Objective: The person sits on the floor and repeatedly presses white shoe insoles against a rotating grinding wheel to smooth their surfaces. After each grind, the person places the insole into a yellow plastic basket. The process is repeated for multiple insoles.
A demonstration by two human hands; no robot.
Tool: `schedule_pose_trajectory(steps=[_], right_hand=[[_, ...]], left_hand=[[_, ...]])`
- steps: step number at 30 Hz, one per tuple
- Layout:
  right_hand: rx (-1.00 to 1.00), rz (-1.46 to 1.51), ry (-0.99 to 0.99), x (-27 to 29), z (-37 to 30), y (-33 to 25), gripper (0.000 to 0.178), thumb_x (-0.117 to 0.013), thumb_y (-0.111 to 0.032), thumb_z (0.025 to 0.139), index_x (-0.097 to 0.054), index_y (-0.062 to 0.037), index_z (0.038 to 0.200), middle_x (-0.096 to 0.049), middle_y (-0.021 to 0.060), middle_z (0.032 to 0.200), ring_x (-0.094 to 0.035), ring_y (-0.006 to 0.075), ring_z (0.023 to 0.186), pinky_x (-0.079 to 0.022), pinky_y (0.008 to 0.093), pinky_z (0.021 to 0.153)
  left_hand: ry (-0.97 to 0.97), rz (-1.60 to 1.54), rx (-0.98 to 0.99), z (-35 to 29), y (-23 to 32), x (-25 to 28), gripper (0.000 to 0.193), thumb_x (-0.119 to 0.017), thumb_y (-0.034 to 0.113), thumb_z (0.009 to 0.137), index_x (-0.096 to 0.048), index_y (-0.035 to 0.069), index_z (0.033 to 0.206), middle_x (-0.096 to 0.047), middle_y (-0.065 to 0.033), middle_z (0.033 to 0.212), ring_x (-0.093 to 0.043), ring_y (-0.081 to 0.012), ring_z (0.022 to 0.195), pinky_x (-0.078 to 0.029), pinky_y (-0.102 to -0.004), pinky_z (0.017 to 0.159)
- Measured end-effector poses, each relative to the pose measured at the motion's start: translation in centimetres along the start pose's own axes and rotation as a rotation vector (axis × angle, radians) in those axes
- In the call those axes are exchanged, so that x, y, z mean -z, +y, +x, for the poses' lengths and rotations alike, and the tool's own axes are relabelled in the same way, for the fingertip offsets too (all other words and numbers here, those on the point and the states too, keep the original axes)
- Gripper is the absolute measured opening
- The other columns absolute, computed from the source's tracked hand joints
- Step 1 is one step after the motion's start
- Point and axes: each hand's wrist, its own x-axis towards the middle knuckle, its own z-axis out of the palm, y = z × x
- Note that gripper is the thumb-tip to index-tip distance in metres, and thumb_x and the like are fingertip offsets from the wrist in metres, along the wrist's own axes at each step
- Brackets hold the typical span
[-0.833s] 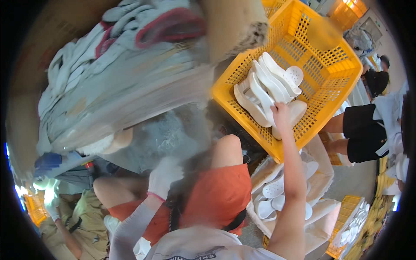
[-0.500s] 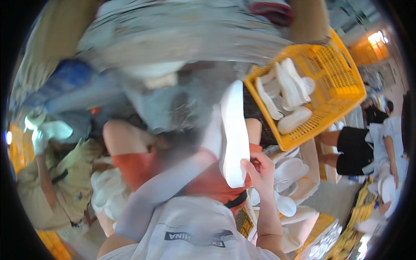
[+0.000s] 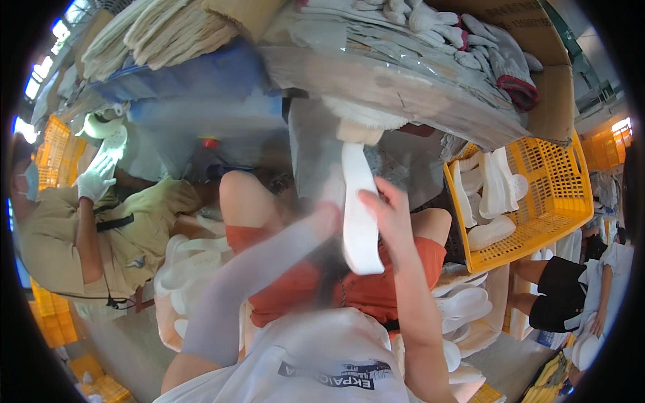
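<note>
A white shoe sole (image 3: 361, 221) is held lengthwise in front of my lap, its far end up by a fuzzy white buffing wheel (image 3: 366, 115) with a beige hub (image 3: 359, 133); I cannot tell whether the sole touches it. My right hand (image 3: 390, 208) grips the sole's right edge, thumb on the face toward me. Along the left edge is my left hand (image 3: 330, 195), pale and blurred, closed against the sole with its fingers partly hidden behind it. A grey sleeve covers the left forearm.
To the right stands a yellow crate (image 3: 544, 208) with several white soles. More soles fill bins beside both my legs. Work gloves (image 3: 514, 74) lie in a carton above. A co-worker's gloved hand (image 3: 97, 176) holds a white shoe at the left; another person stands far right.
The view has swung left, so the scene sits farther right. My right hand has shifted from the sole's near end up to its middle. The sole's far end is now beside the wheel.
</note>
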Motion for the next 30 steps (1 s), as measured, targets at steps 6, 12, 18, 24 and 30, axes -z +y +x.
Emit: schedule_pose_trajectory(steps=[6,12,18,24,30], right_hand=[[0.033,-0.013,-0.055,0.4,-0.2,1.5,0.033,-0.069,-0.016,0.088,-0.075,0.001,0.115,-0.076,0.0107,0.091,-0.071,0.0164,0.079,-0.057,0.0315,0.071],[-0.032,-0.001,-0.039,0.1,0.0,-0.7,0.025,-0.066,-0.01,0.087,-0.075,0.0026,0.106,-0.07,0.0031,0.089,-0.062,0.0094,0.079,-0.05,0.0267,0.071],[-0.07,0.028,-0.069,0.1,-0.4,-2.7,0.035,-0.069,-0.017,0.086,-0.076,-0.0003,0.116,-0.074,0.0131,0.098,-0.072,0.02,0.085,-0.057,0.0333,0.078],[0.107,-0.034,0.045,-0.3,-0.2,-2.2,0.021,-0.067,-0.015,0.088,-0.068,0.0059,0.092,-0.069,0.0094,0.078,-0.064,0.0154,0.069,-0.051,0.0362,0.063],[-0.018,0.018,0.0,0.8,-3.9,0.4,0.032,-0.07,-0.014,0.09,-0.072,0.0041,0.117,-0.07,0.0098,0.106,-0.065,0.015,0.089,-0.053,0.0325,0.075]], left_hand=[[-0.089,0.061,0.045,-0.1,-0.5,0.6,0.048,-0.052,0.048,0.106,-0.065,0.008,0.129,-0.072,-0.0129,0.113,-0.071,-0.0283,0.101,-0.061,-0.0444,0.086],[-0.371,-0.015,0.313,2.0,-0.9,3.0,0.048,-0.052,0.05,0.106,-0.062,0.009,0.131,-0.069,-0.0135,0.116,-0.069,-0.0294,0.104,-0.058,-0.0448,0.095],[-0.336,0.035,0.164,3.5,-2.2,4.9,0.044,-0.048,0.04,0.107,-0.063,0.004,0.13,-0.068,-0.0182,0.119,-0.067,-0.0335,0.106,-0.056,-0.0495,0.096],[-0.322,0.06,0.054,2.7,-2.0,4.5,0.04,-0.051,0.035,0.107,-0.06,0.007,0.136,-0.065,-0.0135,0.124,-0.065,-0.0283,0.112,-0.054,-0.0437,0.098],[-0.643,0.08,-0.171,0.2,-3.1,3.9,0.04,-0.054,0.029,0.107,-0.057,0.011,0.141,-0.063,-0.0089,0.13,-0.062,-0.0231,0.119,-0.052,-0.038,0.101]])
